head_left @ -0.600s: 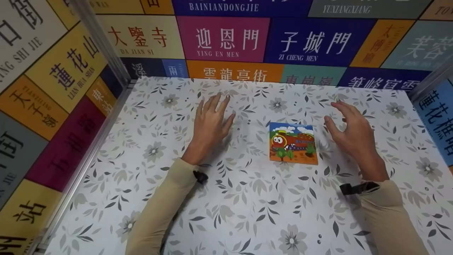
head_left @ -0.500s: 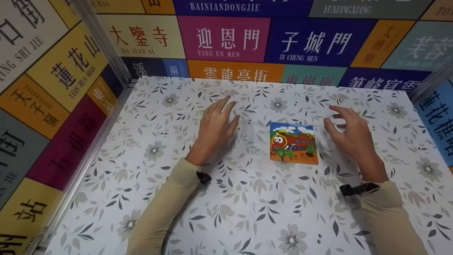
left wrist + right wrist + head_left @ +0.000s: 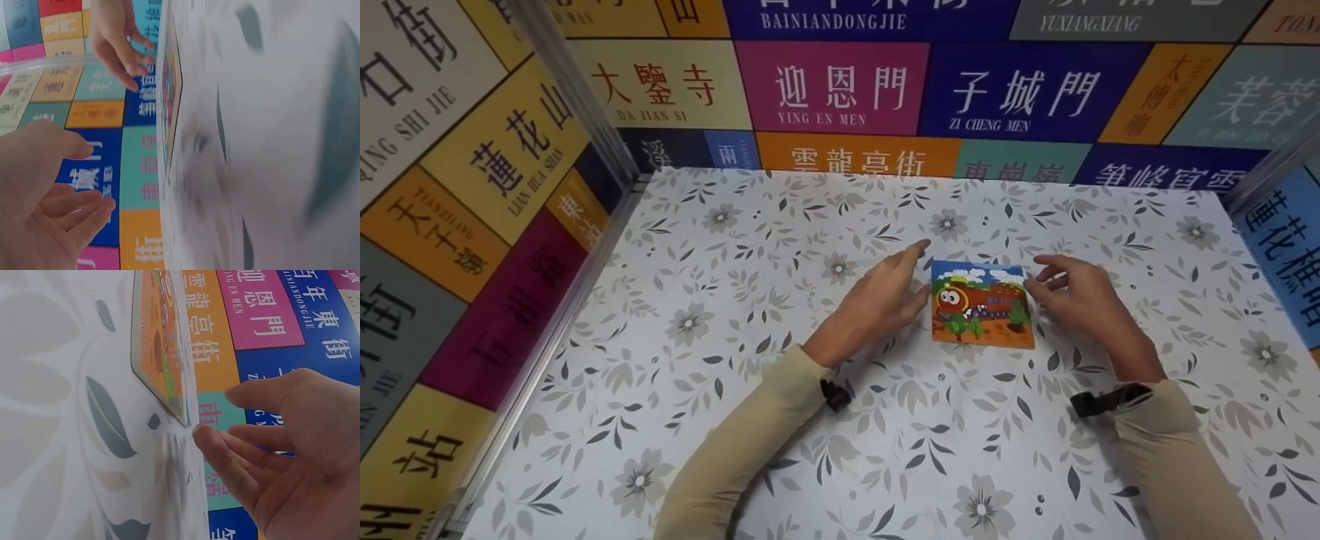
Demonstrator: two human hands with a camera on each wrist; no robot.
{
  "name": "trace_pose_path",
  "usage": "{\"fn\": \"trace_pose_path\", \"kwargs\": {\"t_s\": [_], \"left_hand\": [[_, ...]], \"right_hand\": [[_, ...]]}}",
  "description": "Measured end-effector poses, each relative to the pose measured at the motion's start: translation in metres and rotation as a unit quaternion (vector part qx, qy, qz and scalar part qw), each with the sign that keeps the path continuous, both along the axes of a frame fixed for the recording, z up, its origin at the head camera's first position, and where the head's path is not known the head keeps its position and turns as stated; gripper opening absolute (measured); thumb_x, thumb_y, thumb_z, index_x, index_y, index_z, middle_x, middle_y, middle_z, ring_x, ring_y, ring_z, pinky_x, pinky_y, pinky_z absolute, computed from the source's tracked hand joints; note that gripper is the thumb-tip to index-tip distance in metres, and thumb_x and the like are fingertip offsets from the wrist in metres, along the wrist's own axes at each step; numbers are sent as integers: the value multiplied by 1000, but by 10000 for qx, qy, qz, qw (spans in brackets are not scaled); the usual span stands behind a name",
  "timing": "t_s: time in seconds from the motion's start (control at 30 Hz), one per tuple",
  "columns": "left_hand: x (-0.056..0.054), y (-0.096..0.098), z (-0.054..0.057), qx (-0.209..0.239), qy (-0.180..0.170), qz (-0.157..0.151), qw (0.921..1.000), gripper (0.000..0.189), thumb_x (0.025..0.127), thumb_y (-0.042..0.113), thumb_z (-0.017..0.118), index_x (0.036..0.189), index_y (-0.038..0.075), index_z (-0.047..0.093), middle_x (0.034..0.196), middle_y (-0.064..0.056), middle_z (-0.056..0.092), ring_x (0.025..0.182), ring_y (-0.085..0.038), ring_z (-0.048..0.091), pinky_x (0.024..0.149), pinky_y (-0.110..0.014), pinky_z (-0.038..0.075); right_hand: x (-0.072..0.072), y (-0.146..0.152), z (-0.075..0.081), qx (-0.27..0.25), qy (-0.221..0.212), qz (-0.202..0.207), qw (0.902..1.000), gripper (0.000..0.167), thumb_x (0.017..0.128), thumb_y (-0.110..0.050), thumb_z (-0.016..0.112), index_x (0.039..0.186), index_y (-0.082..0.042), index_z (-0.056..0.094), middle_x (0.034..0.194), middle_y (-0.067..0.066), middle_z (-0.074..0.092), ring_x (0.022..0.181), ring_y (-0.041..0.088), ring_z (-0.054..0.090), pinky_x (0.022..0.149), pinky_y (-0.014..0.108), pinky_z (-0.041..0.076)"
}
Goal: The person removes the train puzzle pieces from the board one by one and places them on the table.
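A small square picture puzzle board point(image 3: 981, 304) with a cartoon train lies flat on the table, seen edge-on in both wrist views. My left hand point(image 3: 877, 296) is just left of it, fingers extended and apart from the board. On the other side my right hand point(image 3: 1072, 296) has its fingertips close to the right edge; whether they touch it I cannot tell from the head view. In the right wrist view the right hand point(image 3: 270, 450) holds nothing, its fingers loosely bent beside the board point(image 3: 163, 349). The left wrist view has the left hand point(image 3: 50, 191) with nothing in it.
The table point(image 3: 840, 465) wears a white cloth printed with grey flowers and leaves. Colourful sign-covered panels stand behind point(image 3: 832, 86) and along the left side point(image 3: 502, 202). A dark band sits at each wrist over tan sleeves point(image 3: 757, 435).
My left hand has moved right and nearer, up to the board's left side. The right hand has shifted slightly left and down towards its right edge. The board stays put.
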State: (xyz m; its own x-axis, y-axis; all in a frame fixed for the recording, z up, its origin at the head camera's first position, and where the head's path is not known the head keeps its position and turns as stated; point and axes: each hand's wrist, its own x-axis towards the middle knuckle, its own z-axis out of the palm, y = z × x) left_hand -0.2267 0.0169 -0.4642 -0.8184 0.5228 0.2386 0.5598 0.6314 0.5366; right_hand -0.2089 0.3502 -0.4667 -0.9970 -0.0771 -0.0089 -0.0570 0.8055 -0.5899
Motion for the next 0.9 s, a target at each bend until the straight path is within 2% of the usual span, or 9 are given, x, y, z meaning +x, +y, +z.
{"fn": "trace_pose_path", "kwargs": {"t_s": [0.27,0.53,0.77,0.9], "left_hand": [[-5,30,1,120,-558,-590,9966,61,109,22,65,163,8,41,149,-16,65,135,-26,67,108,-33,58],[-16,51,-3,140,-825,-1004,9914,50,109,21,65,155,7,51,147,-14,65,130,-22,68,102,-25,57],[-19,72,-7,-171,-1064,-1004,9891,51,109,24,67,154,5,53,144,-11,64,126,-19,67,103,-23,55],[-20,80,-9,-377,-1144,-956,9881,55,108,24,67,158,6,51,148,-10,62,126,-17,65,106,-24,54]], "right_hand": [[-7,-3,-8,-76,-459,75,9989,57,106,-28,71,153,1,58,127,25,71,118,43,73,82,30,60],[-20,-1,-11,-200,-729,55,9971,56,107,-28,70,154,0,57,127,25,71,114,36,70,75,19,53],[-30,4,-14,-327,-1008,-72,9943,51,106,-24,71,150,0,62,129,27,72,106,30,72,67,26,58],[-30,3,-16,-370,-1032,-99,9939,49,105,-20,71,149,-2,63,128,26,73,109,32,72,69,24,58]]}}
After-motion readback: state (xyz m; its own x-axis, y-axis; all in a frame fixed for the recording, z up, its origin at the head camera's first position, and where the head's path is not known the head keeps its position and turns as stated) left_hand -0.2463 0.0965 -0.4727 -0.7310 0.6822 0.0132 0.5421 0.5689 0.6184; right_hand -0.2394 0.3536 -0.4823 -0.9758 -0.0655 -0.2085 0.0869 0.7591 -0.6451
